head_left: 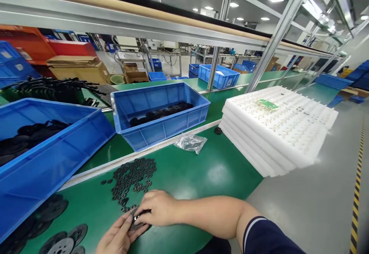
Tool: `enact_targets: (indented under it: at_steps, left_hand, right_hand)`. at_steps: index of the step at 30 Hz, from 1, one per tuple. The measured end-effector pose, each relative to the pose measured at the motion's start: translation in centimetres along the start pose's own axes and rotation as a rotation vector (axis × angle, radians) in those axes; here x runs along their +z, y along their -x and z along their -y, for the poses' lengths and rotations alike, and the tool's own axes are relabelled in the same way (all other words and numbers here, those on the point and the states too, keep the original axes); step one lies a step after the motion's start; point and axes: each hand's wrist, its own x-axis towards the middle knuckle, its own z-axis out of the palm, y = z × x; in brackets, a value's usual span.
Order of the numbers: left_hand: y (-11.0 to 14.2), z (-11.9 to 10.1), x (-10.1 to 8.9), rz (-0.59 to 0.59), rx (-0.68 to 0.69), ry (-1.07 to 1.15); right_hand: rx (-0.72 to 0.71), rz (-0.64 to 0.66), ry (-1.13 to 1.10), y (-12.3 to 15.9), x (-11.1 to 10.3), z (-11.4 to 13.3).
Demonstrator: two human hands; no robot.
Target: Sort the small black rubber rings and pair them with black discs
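Low in the view, my left hand (118,235) grips a flat black disc (133,226) by its edge, thumb on top. My right hand (158,208) reaches over it from the right, with thumb and fingers pinched at the disc's middle. A small shiny spot shows under those fingertips; what they hold is mostly covered. Just beyond the hands lies a loose spread of small black rings (134,175). More black discs (79,233) lie in overlapping piles at the lower left, one with a grey face (62,245) that has holes around its centre.
A blue bin (164,125) of black parts stands behind the rings, and a larger blue bin (57,158) fills the left. A clear plastic bag (190,142) and a single black part (218,130) lie on the green bench. Stacked white foam trays (259,138) overhang its right edge.
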Motion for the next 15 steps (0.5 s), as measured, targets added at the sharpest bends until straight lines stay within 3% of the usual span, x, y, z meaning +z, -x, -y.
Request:
enact_targets:
  at_steps: [9, 12, 15]
  left_hand:
    - [0.9, -0.3, 0.3, 0.153, -0.005, 0.026]
    - [1.3, -0.4, -0.8, 0.102, 0.039, 0.029]
    - [1.7, -1.0, -2.8, 0.014, 0.103, 0.007]
  right_hand:
    - [-0.009, -0.087, -0.034, 0.2, -0.3, 0.9]
    - [0.019, -0.077, -0.058, 0.8, -1.4, 0.7]
    - [0.071, -0.13, 0.072, 0.7, -2.4, -0.7]
